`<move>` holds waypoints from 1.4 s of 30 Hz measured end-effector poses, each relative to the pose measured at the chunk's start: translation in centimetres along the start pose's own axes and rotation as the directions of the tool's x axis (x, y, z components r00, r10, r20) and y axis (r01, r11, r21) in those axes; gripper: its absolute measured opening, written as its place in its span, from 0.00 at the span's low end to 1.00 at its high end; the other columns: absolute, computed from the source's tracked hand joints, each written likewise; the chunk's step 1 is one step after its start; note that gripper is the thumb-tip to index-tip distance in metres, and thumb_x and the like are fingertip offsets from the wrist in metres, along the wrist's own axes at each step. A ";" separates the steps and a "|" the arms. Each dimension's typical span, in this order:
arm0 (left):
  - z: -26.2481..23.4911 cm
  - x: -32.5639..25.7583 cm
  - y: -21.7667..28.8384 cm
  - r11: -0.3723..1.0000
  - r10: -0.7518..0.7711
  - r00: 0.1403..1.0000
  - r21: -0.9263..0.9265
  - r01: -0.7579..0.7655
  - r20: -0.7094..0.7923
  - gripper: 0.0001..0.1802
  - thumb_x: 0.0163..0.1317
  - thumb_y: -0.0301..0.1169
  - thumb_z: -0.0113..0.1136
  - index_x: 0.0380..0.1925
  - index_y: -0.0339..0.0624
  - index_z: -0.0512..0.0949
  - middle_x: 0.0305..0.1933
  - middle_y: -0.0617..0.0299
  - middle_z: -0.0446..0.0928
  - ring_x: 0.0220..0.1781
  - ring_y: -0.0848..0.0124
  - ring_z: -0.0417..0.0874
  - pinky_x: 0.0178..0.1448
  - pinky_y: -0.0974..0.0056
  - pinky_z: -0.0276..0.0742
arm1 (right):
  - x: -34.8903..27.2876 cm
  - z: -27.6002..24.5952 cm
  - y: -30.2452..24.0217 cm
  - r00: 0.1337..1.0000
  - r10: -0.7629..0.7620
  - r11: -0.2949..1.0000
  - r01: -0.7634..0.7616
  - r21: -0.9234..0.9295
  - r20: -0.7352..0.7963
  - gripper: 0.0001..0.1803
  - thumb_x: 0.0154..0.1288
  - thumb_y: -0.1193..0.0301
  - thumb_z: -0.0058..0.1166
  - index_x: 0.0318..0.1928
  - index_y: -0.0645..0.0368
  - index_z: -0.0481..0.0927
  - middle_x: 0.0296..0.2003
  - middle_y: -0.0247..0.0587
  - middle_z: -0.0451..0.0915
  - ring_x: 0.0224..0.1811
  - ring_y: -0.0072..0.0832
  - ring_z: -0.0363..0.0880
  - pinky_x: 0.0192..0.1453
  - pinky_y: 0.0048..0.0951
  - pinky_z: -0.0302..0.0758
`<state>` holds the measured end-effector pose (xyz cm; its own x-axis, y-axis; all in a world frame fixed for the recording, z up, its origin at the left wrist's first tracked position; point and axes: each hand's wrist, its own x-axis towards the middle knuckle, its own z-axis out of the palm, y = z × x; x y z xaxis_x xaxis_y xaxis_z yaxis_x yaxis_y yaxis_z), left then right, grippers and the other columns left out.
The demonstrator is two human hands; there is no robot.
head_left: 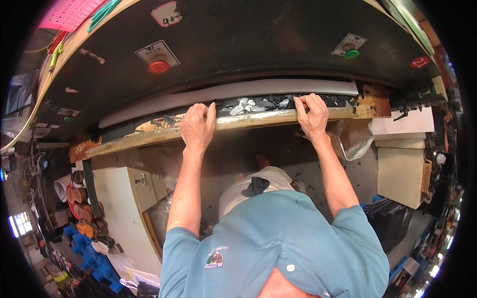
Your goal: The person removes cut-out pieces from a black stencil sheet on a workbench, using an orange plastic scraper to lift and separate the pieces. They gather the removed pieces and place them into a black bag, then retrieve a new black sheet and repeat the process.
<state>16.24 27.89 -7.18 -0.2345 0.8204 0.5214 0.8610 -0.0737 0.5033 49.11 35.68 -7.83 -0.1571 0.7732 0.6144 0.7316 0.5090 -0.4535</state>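
Observation:
Both arms reach forward to a long wooden ledge (253, 119) along the front of a dark machine. My left hand (197, 128) is closed at the ledge, fingers curled and thumb pressed in. To its right, my right hand (312, 117) is curled in much the same way over the ledge. Whatever the fingertips grip, if anything, is hidden. Between the hands, black and grey cut scraps (253, 105) lie in the narrow trough behind the wood. A pale grey slab edge (228, 93) runs just beyond them.
A red button (159, 67) and a green button (352, 53) stick out from the dark front panel (248, 39). Pale cabinet (117, 198) stands at the left, stacked pale boxes (401, 171) at the right. A clear plastic bag (355, 140) hangs beside my right forearm. Scraps litter the floor.

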 end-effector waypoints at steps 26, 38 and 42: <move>-4.1 -10.8 2.2 0.997 0.009 0.997 -0.071 -0.004 0.074 0.16 0.62 0.27 0.74 0.22 0.39 0.74 0.24 0.52 0.76 0.29 0.49 0.79 0.35 0.48 0.73 | -5.2 -4.2 -7.0 0.949 0.285 0.816 -0.315 0.485 0.136 0.08 0.75 0.72 0.66 0.46 0.66 0.89 0.35 0.29 0.80 0.39 0.16 0.76 0.43 0.21 0.73; -12.4 -13.5 -0.9 0.955 -0.141 0.989 -0.257 0.146 0.041 0.20 0.74 0.17 0.53 0.64 0.33 0.80 0.66 0.42 0.82 0.71 0.50 0.82 0.73 0.49 0.77 | -6.1 8.3 -26.0 0.901 -0.011 0.999 0.026 -0.028 0.435 0.59 0.51 0.49 0.79 0.76 0.73 0.67 0.71 0.88 0.56 0.71 0.75 0.62 0.76 0.64 0.63; -11.9 -16.1 -1.2 0.998 -0.011 0.988 0.064 0.001 0.154 0.28 0.71 0.18 0.55 0.72 0.33 0.74 0.76 0.43 0.75 0.81 0.43 0.70 0.83 0.39 0.64 | -8.7 6.8 -27.0 0.886 0.032 0.998 -0.054 0.033 0.462 0.56 0.51 0.46 0.77 0.73 0.69 0.73 0.72 0.88 0.56 0.72 0.78 0.59 0.76 0.70 0.58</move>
<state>13.64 8.01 -7.99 -0.1716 0.8988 0.4034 0.8880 -0.0362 0.4585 26.24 17.80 -5.34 -0.4220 0.8766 0.2314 0.7165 0.4789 -0.5072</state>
